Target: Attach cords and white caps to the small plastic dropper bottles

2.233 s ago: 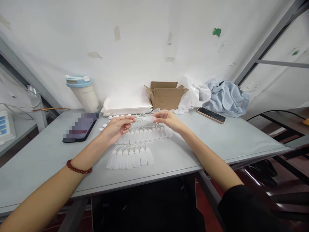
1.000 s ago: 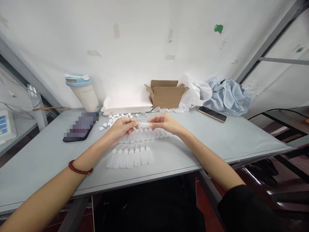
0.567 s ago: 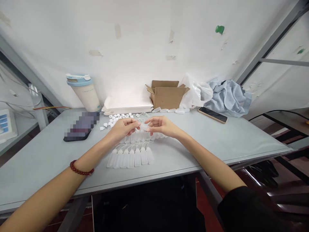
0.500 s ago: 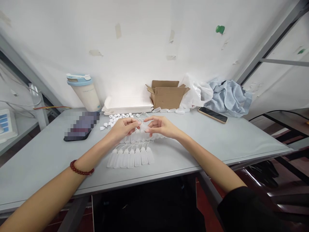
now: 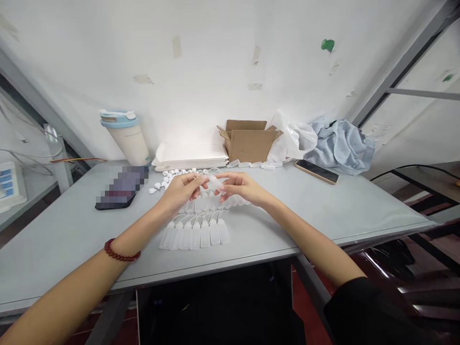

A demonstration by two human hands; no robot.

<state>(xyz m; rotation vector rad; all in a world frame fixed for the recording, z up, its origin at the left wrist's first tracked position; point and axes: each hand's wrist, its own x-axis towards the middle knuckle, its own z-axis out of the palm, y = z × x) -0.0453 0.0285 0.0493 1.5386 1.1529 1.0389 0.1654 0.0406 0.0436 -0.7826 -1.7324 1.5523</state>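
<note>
Since 1.0 s ago, the small bottle has turned from lying sideways to a tilt, its right end lower. It is between the 2 hands, above the bench. The left hand has its grip pinched on the bottle's left end; the right hand curls its fingers loosely about the other end, and I cannot tell whether that grip presses.

White caps lie scattered just beyond the left hand, with a stack of paper behind. Loose bottles line the front of an open carton.

The hands partly hide the rear row of bottles, so its count is unclear. Pixelation covers much of a dark phone.

The front row shows 7 flat, translucent bottles, cloudy like frosted plastic, with thin pale loops at their necks. Crumpled blue cloth sits right of a shiny plastic bag.
</note>
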